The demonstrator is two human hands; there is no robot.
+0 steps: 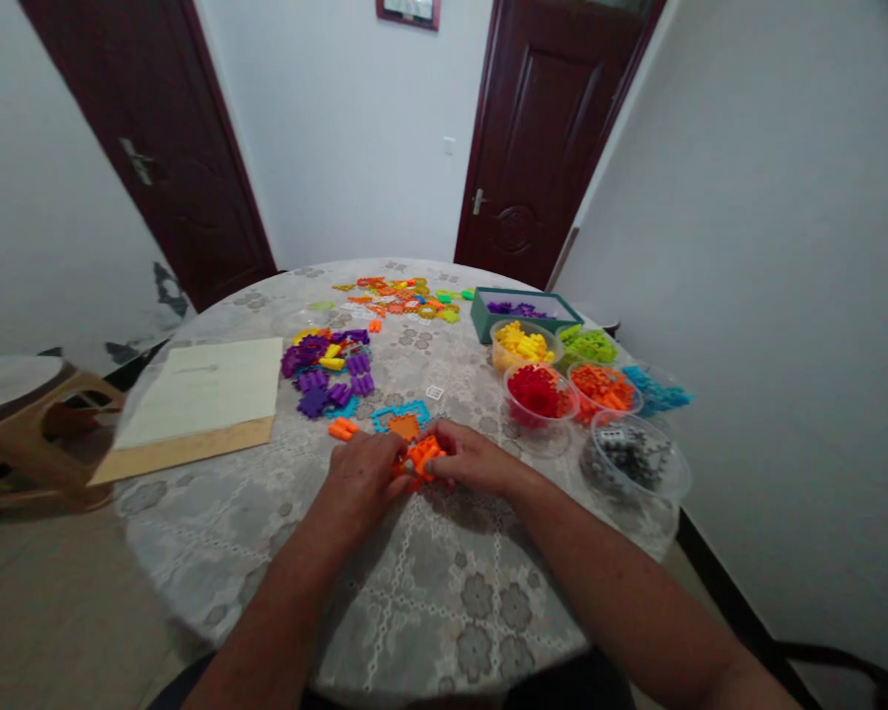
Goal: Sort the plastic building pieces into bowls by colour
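Note:
Between my two hands, just above the tablecloth, is a cluster of orange plastic building pieces [423,456]. My left hand [366,461] has its fingers closed on the cluster's left side. My right hand [470,456] pinches it from the right, thumb and fingers bent round it. Parts of the cluster are hidden behind the fingers. Right behind it lie an orange gear-shaped piece [404,426] and a blue toothed frame [380,418]. A loose orange tube piece [342,428] rests beside my left knuckles.
Purple and yellow pieces [315,355] lie left of centre, a mixed orange pile [396,296] at the back. On the right stand a green box [481,320] and several clear tubs, including one of red pieces [539,390] and one of grey pieces [632,456]. Paper [199,390] covers a board [185,449] at left.

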